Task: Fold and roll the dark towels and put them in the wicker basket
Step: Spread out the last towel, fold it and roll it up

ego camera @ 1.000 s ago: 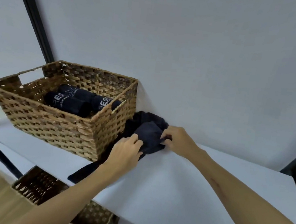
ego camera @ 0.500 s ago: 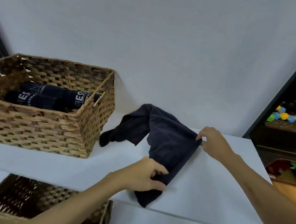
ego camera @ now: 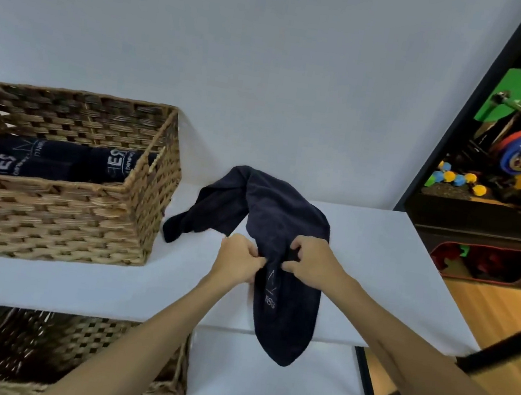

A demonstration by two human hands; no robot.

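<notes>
Lying on the white shelf (ego camera: 374,278) right of the basket (ego camera: 60,224), one loose dark towel (ego camera: 286,220) is bunched at its middle, its near end hanging over the shelf's edge, while the left hand (ego camera: 237,260) and right hand (ego camera: 313,264) pinch it side by side. Two rolled towels (ego camera: 58,159) with pale lettering lie in that basket, and a second basket (ego camera: 66,354) sits on the shelf below. Half a second ago the hands were well apart along the towel's right edge; now they have come together at its centre.
</notes>
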